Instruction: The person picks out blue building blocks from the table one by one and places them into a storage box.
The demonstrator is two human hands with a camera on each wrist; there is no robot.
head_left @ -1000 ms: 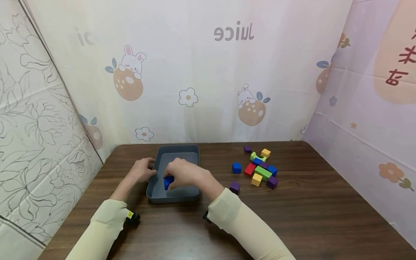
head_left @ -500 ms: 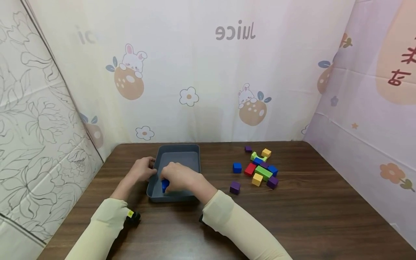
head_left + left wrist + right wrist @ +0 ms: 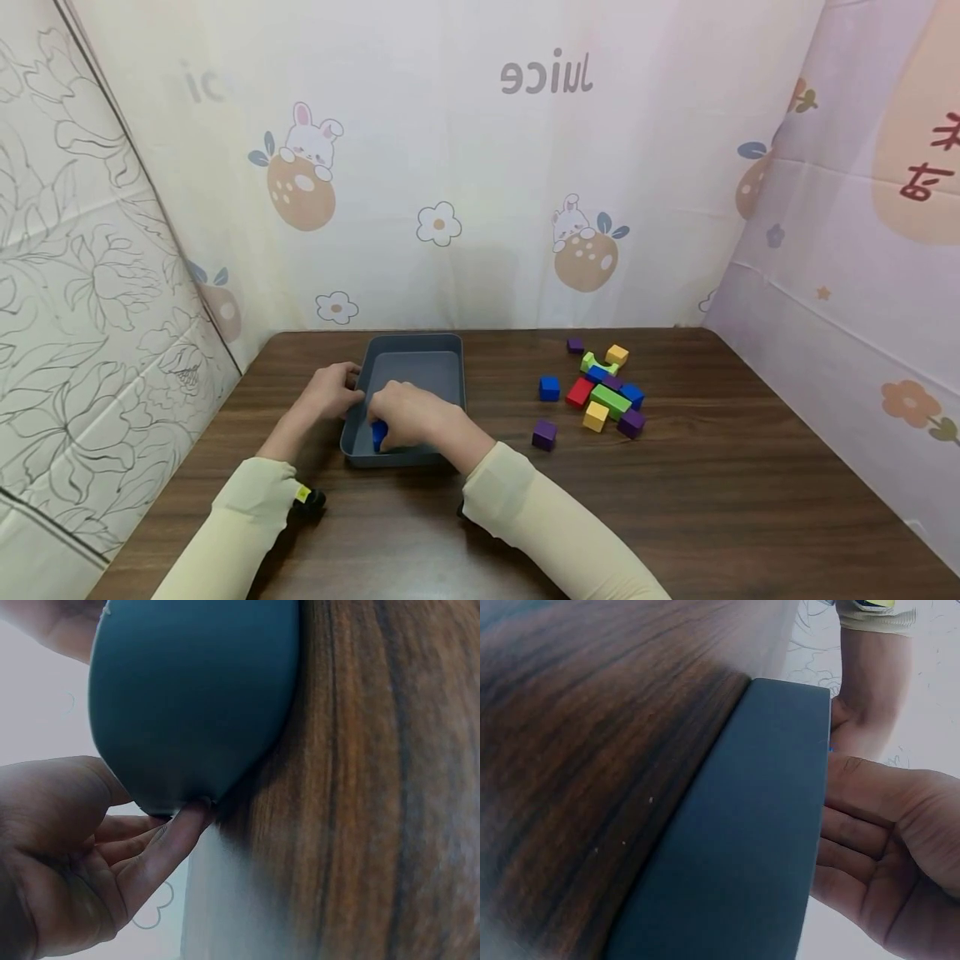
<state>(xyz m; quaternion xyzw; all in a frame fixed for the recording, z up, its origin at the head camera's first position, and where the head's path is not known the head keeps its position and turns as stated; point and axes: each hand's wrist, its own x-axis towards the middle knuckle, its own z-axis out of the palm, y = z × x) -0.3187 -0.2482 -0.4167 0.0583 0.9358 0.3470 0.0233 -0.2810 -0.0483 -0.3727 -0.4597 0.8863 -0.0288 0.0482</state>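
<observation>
My right hand is inside the grey tray, low over its floor near the front left. Its thumb and fingers pinch a blue block, partly hidden by the hand. The right wrist view shows the tray's outer wall with the right hand curling over the rim; the block is mostly hidden there. My left hand rests against the tray's left side. In the left wrist view, the extended fingers of the left hand touch the tray's outside, with the thumb near the rim.
Right of the tray lies a loose group of wooden blocks: a red block, a green block, a light green arch, a yellow cube and several blue and purple ones. A purple cube sits nearer the tray. Curtains stand behind the brown table.
My right hand has moved slightly left and down inside the tray with the blue block. The left hand stays at the tray's side. The view has shifted a little.
</observation>
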